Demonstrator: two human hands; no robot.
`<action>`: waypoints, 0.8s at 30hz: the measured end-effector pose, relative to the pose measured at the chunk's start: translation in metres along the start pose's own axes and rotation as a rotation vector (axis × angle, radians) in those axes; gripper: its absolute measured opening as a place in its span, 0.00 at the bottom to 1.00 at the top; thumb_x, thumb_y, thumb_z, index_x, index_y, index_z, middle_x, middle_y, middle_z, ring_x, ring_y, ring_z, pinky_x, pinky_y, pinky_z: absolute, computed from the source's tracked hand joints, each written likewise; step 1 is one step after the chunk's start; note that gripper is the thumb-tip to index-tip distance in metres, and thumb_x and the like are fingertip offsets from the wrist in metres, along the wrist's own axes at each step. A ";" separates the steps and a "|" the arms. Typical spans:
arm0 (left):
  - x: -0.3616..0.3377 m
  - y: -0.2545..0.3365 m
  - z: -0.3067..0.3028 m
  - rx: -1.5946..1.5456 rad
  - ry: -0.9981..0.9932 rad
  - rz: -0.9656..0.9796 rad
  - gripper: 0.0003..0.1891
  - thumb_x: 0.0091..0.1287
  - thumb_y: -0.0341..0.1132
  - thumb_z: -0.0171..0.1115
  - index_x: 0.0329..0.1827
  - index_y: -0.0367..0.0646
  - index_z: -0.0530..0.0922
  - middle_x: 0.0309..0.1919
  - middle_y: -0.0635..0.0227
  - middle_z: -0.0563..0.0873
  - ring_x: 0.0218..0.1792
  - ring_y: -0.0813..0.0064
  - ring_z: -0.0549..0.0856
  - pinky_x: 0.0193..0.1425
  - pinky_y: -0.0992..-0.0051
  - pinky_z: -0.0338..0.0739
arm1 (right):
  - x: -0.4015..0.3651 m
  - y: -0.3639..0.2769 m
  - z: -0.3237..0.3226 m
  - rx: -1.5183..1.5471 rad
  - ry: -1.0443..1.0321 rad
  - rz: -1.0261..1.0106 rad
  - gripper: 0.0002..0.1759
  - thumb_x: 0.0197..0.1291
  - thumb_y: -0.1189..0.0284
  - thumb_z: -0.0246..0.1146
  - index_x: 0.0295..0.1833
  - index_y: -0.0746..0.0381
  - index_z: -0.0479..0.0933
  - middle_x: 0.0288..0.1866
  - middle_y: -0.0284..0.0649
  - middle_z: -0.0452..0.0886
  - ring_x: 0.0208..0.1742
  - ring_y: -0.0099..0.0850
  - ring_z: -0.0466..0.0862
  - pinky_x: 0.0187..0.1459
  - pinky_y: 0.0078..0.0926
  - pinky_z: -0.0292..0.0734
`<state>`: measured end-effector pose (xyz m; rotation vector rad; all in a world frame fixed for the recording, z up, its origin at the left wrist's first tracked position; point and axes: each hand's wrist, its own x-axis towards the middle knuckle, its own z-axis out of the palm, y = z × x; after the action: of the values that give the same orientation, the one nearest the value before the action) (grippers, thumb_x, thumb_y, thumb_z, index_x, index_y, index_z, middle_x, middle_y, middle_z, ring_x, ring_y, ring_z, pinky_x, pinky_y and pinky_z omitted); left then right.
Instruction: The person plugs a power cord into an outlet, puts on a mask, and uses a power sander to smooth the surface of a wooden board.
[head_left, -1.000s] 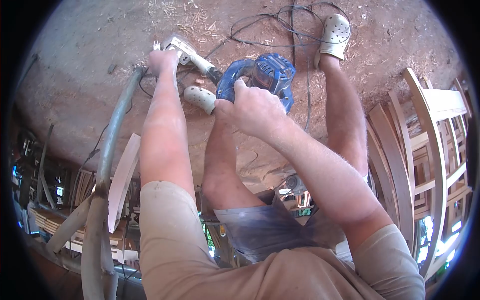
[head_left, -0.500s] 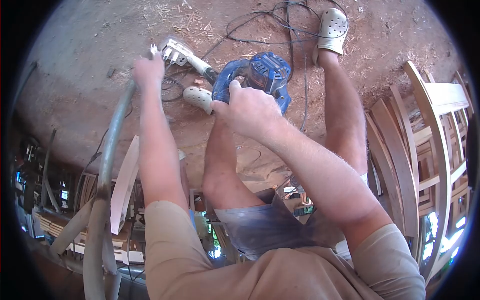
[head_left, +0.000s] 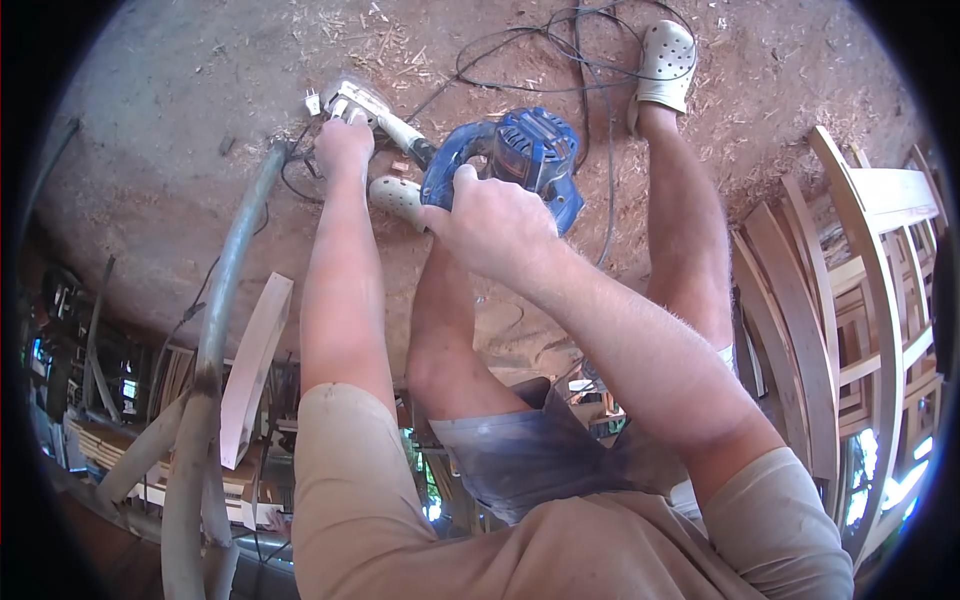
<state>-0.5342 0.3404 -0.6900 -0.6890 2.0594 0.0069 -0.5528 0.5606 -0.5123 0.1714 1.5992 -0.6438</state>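
A blue power tool [head_left: 540,148] with a ribbed motor housing is in my right hand [head_left: 500,220], whose fingers wrap round its handle with the thumb on top. My left hand [head_left: 345,152] reaches down to a white power strip [head_left: 365,95] on the ground. Its fingers close on a white plug [head_left: 341,108] at the strip; the fingertips are partly hidden. A loose white plug [head_left: 313,103] with its prongs up lies just left of the strip. A pale sleeve [head_left: 402,132] with a black end runs from the strip toward the tool.
Black cable [head_left: 520,40] lies in loops on the dirt floor around my shoe [head_left: 667,65]. A metal pipe [head_left: 232,260] rises at left beside a pale board [head_left: 255,370]. Wooden frames [head_left: 880,300] stand at right. Wood shavings [head_left: 390,45] are scattered on the ground.
My left hand has moved right, from the loose plug to the plugs in the power strip, leaving the loose plug on the ground. My right hand and the tool have hardly shifted.
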 end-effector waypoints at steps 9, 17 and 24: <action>0.005 -0.010 0.013 -0.181 0.112 -0.107 0.25 0.67 0.49 0.69 0.51 0.31 0.86 0.50 0.39 0.88 0.56 0.44 0.88 0.63 0.55 0.80 | -0.001 -0.001 -0.001 0.015 -0.019 0.012 0.34 0.71 0.47 0.60 0.56 0.72 0.74 0.42 0.60 0.87 0.49 0.55 0.89 0.52 0.50 0.84; 0.026 -0.029 0.042 -0.231 0.159 -0.174 0.25 0.66 0.50 0.68 0.48 0.31 0.87 0.48 0.41 0.89 0.56 0.44 0.87 0.63 0.55 0.80 | 0.007 0.011 0.009 -0.053 0.008 -0.011 0.33 0.71 0.47 0.61 0.57 0.70 0.73 0.41 0.57 0.88 0.46 0.54 0.90 0.48 0.49 0.85; 0.010 -0.022 0.042 -0.252 0.186 -0.126 0.25 0.71 0.49 0.62 0.45 0.29 0.87 0.46 0.38 0.89 0.52 0.41 0.88 0.61 0.53 0.79 | 0.007 0.003 0.013 -0.047 -0.012 -0.027 0.33 0.72 0.48 0.61 0.57 0.72 0.73 0.41 0.58 0.88 0.47 0.54 0.90 0.48 0.49 0.86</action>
<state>-0.4950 0.3288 -0.7160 -1.0062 2.2109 0.1373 -0.5411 0.5553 -0.5197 0.1117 1.6061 -0.6264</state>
